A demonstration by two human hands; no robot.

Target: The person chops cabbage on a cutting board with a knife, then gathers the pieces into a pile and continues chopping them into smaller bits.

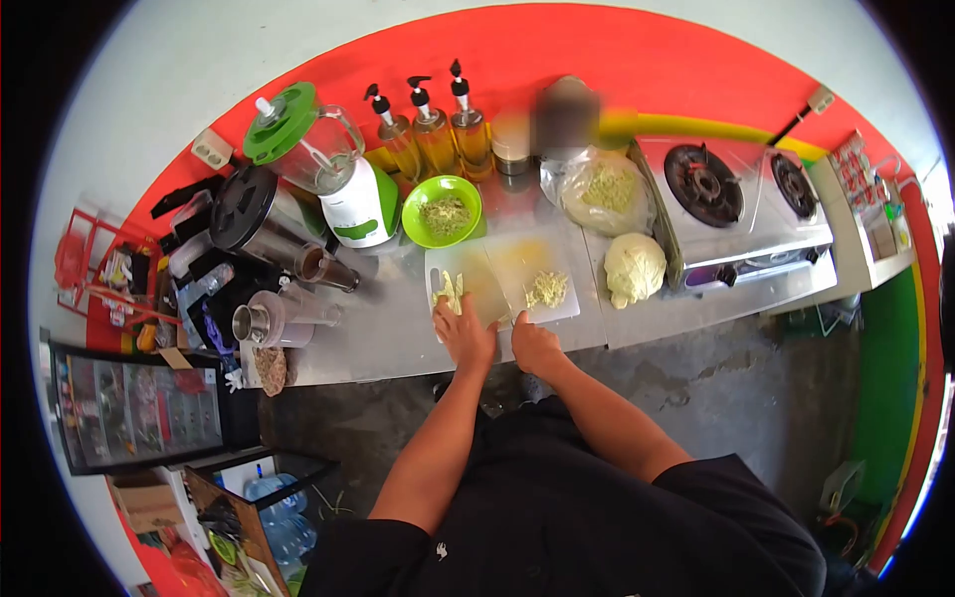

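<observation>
My left hand (466, 335) lies at the left of the white cutting board (569, 306), its fingers spread at pale green vegetable strips (450, 291). My right hand (537, 346) is closed at the board's front edge around what looks like a knife, whose blade is hard to make out against the board. A small heap of finely cut pale pieces (546, 290) sits on the right part of the board. Behind the board stands a lime green bowl (414, 222) with shredded greens (444, 215) inside.
Right of the board are a cabbage (635, 271), a plastic bag of shredded vegetable (609, 189) and a gas stove (751, 234). Pump bottles (432, 134) line the wall. A blender (360, 204) and a clear jug (288, 318) stand left on the steel counter (388, 343).
</observation>
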